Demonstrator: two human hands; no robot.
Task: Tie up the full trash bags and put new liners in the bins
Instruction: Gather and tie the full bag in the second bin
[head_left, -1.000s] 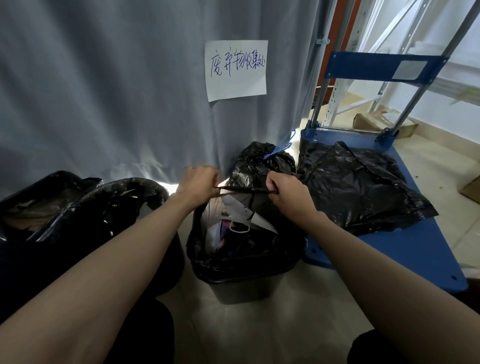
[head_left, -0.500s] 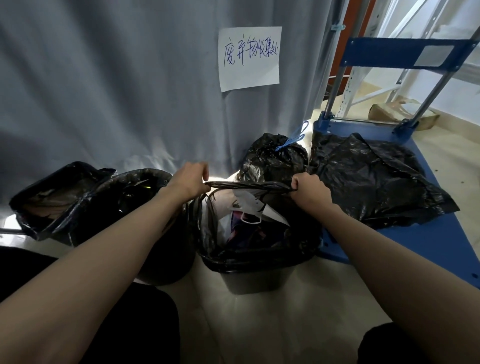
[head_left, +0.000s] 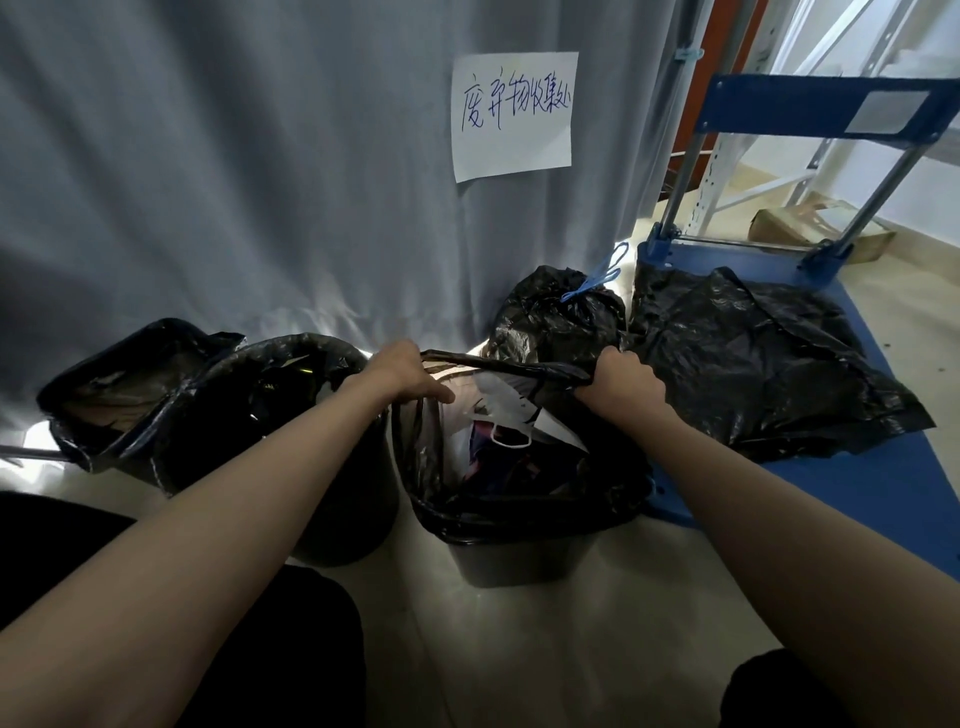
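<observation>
Black liner: the trash bag (head_left: 524, 499) sits in the middle bin (head_left: 514, 564) on the floor, its far edge pulled up into a tight band between the two hands.
Left hand: the left hand (head_left: 400, 371) grips the left end of that band, fingers curled around the plastic.
Right hand: the right hand (head_left: 621, 376) grips the right end in a closed fist; the two hands are apart, with the stretched edge between them.
Contents: white paper and a face mask (head_left: 511, 439) lie on top of the rubbish inside the bag.
Other bins: a round lined bin (head_left: 291, 395) stands just beside the middle bin on the left, and one more lined bin (head_left: 124, 395) is further left.
Tied bag: a closed black bag (head_left: 556, 317) with a blue tie (head_left: 597, 278) stands behind the middle bin, against the grey curtain (head_left: 260, 182).
Cart: a blue platform cart (head_left: 909, 467) is at the right, with loose black bags (head_left: 753, 358) lying on it.
Sign: a white paper note (head_left: 511, 114) with handwriting hangs on the curtain.
</observation>
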